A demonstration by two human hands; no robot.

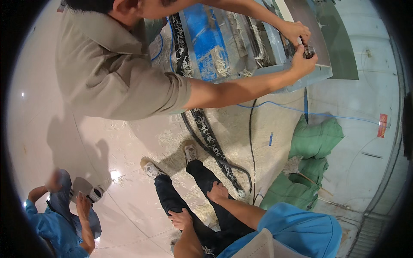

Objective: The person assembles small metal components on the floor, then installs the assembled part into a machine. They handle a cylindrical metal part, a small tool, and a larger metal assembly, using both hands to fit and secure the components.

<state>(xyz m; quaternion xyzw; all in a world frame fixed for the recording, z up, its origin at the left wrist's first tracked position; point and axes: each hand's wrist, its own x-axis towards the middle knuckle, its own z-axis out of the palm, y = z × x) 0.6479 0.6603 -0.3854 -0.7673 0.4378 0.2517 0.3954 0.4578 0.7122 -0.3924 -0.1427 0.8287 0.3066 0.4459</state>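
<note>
I sit with dark trousers (202, 219) stretched out in front of me. My left hand (180, 218) lies across my left thigh, its fingers spread on the cloth and holding nothing. Farther up the other leg, my right hand (218, 192) rests near the knee, fingers loosely extended, also holding nothing. Both my shoes (151, 168) stand on the floor among pale shreds. Past my feet, a co-worker in a khaki shirt (129, 81) leans over a machine (241, 47). That person's two hands (301, 62) pinch a small dark, partly clear part (308, 51) at its corner.
Black cables (211, 137) run along the floor by my right foot. Green sacks (316, 137) lie on the right beside a brush with a wooden handle (309, 178). A blue hose (327, 114) crosses toward the wall. Another person in blue (56, 230) sits at lower left.
</note>
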